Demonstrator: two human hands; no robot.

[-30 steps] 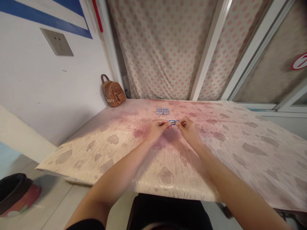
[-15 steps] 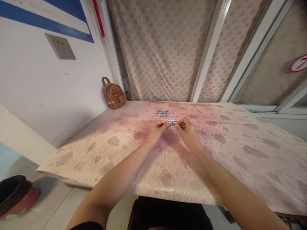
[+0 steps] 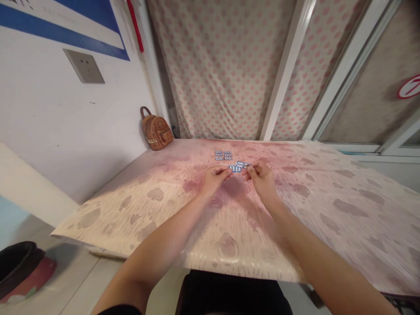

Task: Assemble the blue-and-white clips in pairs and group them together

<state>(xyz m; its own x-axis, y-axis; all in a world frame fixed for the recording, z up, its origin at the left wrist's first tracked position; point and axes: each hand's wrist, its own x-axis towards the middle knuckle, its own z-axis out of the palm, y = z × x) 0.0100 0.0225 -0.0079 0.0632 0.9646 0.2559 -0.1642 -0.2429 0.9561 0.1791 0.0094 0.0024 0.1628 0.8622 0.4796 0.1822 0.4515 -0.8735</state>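
Note:
My left hand (image 3: 214,178) pinches a small flat blue-and-white piece (image 3: 234,169) with white bars on it, between thumb and fingers. Between the closed fingertips of my right hand (image 3: 261,176) is another blue-and-white piece (image 3: 242,164), tilted and slightly higher. The two pieces meet or overlap at their inner ends; which is in front I cannot tell. Just beyond my hands, several similar blue-and-white pieces (image 3: 227,155) lie in two neat columns on the tablecloth. They are too small for me to name their kind.
A pale tablecloth (image 3: 226,245) with heart and leaf shapes covers the table. At the back left corner stands a small brown backpack (image 3: 159,132) against the wall. A polka-dot curtain (image 3: 223,74) hangs behind the table. On the floor at left is a dark-rimmed pot (image 3: 26,271).
The blue-and-white pieces, close together before, are now spread apart. My right hand has moved slightly to the right with its piece, while my left hand stays nearly in place.

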